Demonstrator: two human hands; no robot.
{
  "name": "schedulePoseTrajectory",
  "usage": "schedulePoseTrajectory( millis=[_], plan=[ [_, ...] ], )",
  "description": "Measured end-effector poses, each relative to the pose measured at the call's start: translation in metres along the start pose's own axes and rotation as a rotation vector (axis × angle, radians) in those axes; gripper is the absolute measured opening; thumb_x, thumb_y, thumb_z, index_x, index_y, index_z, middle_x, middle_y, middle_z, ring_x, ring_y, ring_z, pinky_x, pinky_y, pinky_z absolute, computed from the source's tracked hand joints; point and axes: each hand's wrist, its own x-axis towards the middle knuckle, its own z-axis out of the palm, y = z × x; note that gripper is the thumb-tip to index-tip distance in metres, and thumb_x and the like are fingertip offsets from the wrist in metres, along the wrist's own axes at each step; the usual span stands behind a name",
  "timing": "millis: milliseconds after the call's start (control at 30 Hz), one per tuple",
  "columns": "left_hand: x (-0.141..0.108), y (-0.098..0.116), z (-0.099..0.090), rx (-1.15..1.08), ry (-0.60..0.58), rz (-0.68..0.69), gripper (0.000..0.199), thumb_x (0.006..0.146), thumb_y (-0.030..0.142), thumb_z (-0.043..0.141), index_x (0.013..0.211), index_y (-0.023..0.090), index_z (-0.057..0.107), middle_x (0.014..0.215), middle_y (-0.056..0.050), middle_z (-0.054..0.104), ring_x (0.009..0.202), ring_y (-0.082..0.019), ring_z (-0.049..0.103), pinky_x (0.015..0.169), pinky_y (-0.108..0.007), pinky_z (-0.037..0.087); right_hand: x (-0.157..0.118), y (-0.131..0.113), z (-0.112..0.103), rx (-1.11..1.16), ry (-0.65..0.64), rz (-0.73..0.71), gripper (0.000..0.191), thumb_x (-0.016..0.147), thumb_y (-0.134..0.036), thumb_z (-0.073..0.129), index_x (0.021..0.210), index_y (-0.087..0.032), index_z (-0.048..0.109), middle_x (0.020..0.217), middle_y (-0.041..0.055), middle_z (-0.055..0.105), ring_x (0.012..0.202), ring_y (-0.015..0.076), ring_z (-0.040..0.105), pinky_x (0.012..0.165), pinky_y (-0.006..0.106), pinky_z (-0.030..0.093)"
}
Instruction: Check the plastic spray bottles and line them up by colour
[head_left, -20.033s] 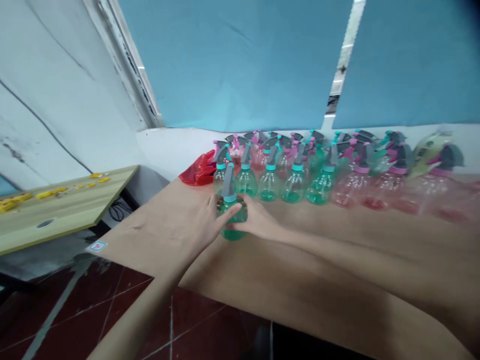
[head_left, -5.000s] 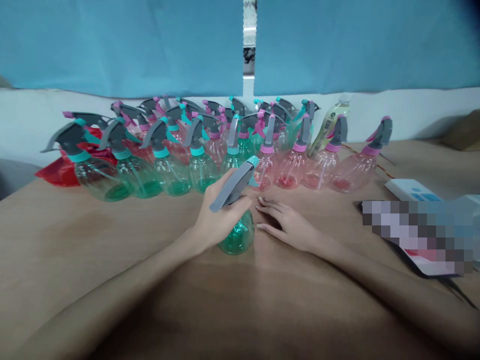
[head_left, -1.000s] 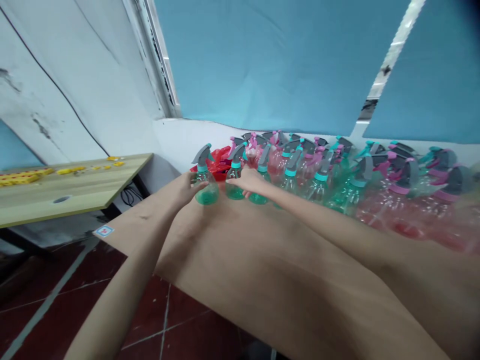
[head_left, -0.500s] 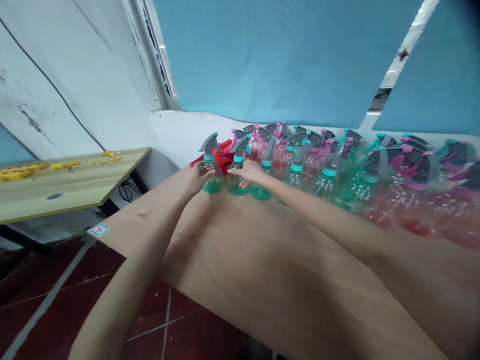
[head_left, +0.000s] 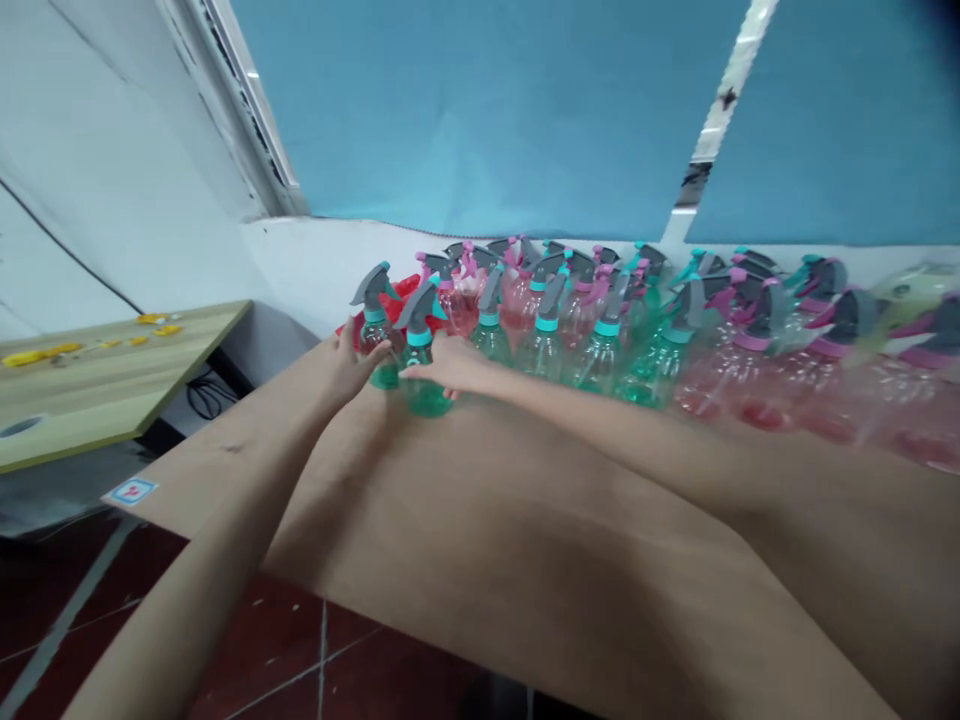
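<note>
Several clear spray bottles with grey triggers stand in rows at the back of the brown table (head_left: pixel 540 540): green ones (head_left: pixel 600 355) with teal collars to the left, pink ones (head_left: pixel 739 385) to the right. My left hand (head_left: pixel 346 366) curls around the body of the leftmost green bottle (head_left: pixel 373 318) at the row's end. My right hand (head_left: pixel 448 367) lies against the right side of the neighbouring green bottle (head_left: pixel 421 362), which stands a little in front of the row. Both bottles are upright on the table.
A red plastic bag (head_left: pixel 405 288) lies behind the left end of the rows. A lower wooden table (head_left: pixel 97 385) with yellow pieces (head_left: pixel 37 353) stands at the left. The brown table's corner carries a sticker (head_left: pixel 132 491); red floor tiles lie below. A blue curtain hangs behind.
Both hands stay on the two leftmost green bottles. The bottle at my right hand now stands slightly forward of the row. The view has swung a little to the right.
</note>
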Motion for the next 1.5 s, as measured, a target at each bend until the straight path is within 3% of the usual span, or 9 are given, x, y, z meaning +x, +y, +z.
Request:
schedulePoseTrajectory(
  millis=[200, 267, 467, 667, 833, 967, 1100, 1267, 1500],
  plan=[
    [-0.081, 0.047, -0.013, 0.021, -0.003, -0.121, 0.057, 0.076, 0.044, 0.055, 0.123, 0.013, 0.045, 0.120, -0.019, 0.056, 0.110, -0.033, 0.056, 0.090, -0.051, 0.046, -0.081, 0.008, -0.008, -0.192, 0.069, -0.197, 0.071, 0.077, -0.062, 0.056, 0.121, -0.008, 0.049, 0.112, 0.0217, 0.062, 0.097, 0.0345, 0.063, 0.072, 0.041, 0.051],
    [-0.118, 0.072, -0.008, -0.018, -0.089, -0.106, 0.047, 0.082, 0.048, 0.047, 0.115, 0.015, 0.051, 0.105, -0.014, 0.063, 0.101, -0.029, 0.061, 0.086, -0.049, 0.049, -0.112, 0.017, -0.015, -0.204, 0.071, -0.195, 0.073, 0.076, -0.062, 0.057, 0.123, -0.008, 0.047, 0.115, 0.0224, 0.060, 0.096, 0.0355, 0.063, 0.073, 0.043, 0.050],
    [-0.187, 0.171, 0.019, -0.245, -0.481, -0.042, 0.045, 0.087, 0.043, 0.051, 0.129, 0.028, 0.045, 0.131, -0.006, 0.055, 0.119, -0.028, 0.052, 0.101, -0.047, 0.042, -0.189, 0.061, -0.044, -0.116, 0.007, -0.215, 0.060, 0.075, -0.052, 0.061, 0.123, -0.016, 0.048, 0.113, 0.0163, 0.060, 0.092, 0.0317, 0.062, 0.072, 0.044, 0.049],
    [-0.186, 0.235, 0.080, -0.297, -0.583, 0.214, 0.053, 0.080, 0.036, 0.064, 0.128, 0.025, 0.042, 0.129, -0.006, 0.055, 0.117, -0.026, 0.053, 0.100, -0.043, 0.044, -0.243, 0.105, -0.074, -0.075, 0.010, -0.181, 0.063, 0.075, -0.045, 0.063, 0.129, -0.016, 0.045, 0.120, 0.0162, 0.054, 0.092, 0.0279, 0.059, 0.074, 0.043, 0.049],
    [-0.178, 0.270, 0.131, -0.388, -0.592, 0.281, 0.053, 0.079, 0.034, 0.065, 0.126, 0.021, 0.044, 0.121, -0.010, 0.059, 0.106, -0.025, 0.059, 0.093, -0.044, 0.048, -0.274, 0.123, -0.103, -0.076, 0.001, -0.252, 0.054, 0.079, -0.048, 0.062, 0.123, -0.017, 0.053, 0.122, 0.0134, 0.053, 0.100, 0.0251, 0.056, 0.083, 0.038, 0.046],
    [-0.175, 0.289, 0.153, -0.434, -0.644, 0.294, 0.041, 0.082, 0.031, 0.060, 0.120, 0.021, 0.049, 0.123, -0.009, 0.058, 0.107, -0.025, 0.060, 0.093, -0.043, 0.048, -0.286, 0.136, -0.114, -0.103, -0.025, -0.184, 0.052, 0.081, -0.054, 0.057, 0.111, -0.012, 0.060, 0.105, 0.0131, 0.062, 0.084, 0.0235, 0.060, 0.072, 0.035, 0.048],
    [-0.176, 0.296, 0.170, -0.466, -0.588, 0.306, 0.032, 0.082, 0.021, 0.053, 0.114, 0.020, 0.052, 0.116, -0.008, 0.060, 0.105, -0.023, 0.059, 0.093, -0.040, 0.049, -0.291, 0.158, -0.121, -0.076, 0.023, -0.109, 0.066, 0.075, -0.064, 0.058, 0.117, -0.014, 0.057, 0.111, 0.0140, 0.061, 0.082, 0.0247, 0.062, 0.070, 0.036, 0.049],
    [-0.175, 0.290, 0.184, -0.530, -0.538, 0.290, 0.036, 0.078, 0.016, 0.050, 0.114, 0.020, 0.055, 0.103, -0.006, 0.064, 0.093, -0.020, 0.062, 0.089, -0.038, 0.051, -0.296, 0.202, -0.139, -0.109, -0.101, -0.003, 0.061, 0.075, -0.064, 0.058, 0.117, -0.020, 0.059, 0.096, 0.0067, 0.069, 0.076, 0.0231, 0.064, 0.062, 0.032, 0.048],
    [-0.158, 0.284, 0.188, -0.530, -0.505, 0.270, 0.043, 0.075, 0.015, 0.052, 0.117, 0.019, 0.058, 0.110, -0.006, 0.065, 0.091, -0.020, 0.063, 0.088, -0.038, 0.051, -0.267, 0.257, -0.126, -0.297, 0.133, 0.070, 0.037, 0.088, -0.041, 0.054, 0.112, -0.013, 0.059, 0.109, 0.0143, 0.064, 0.098, 0.0262, 0.061, 0.082, 0.037, 0.047]
  ],
)
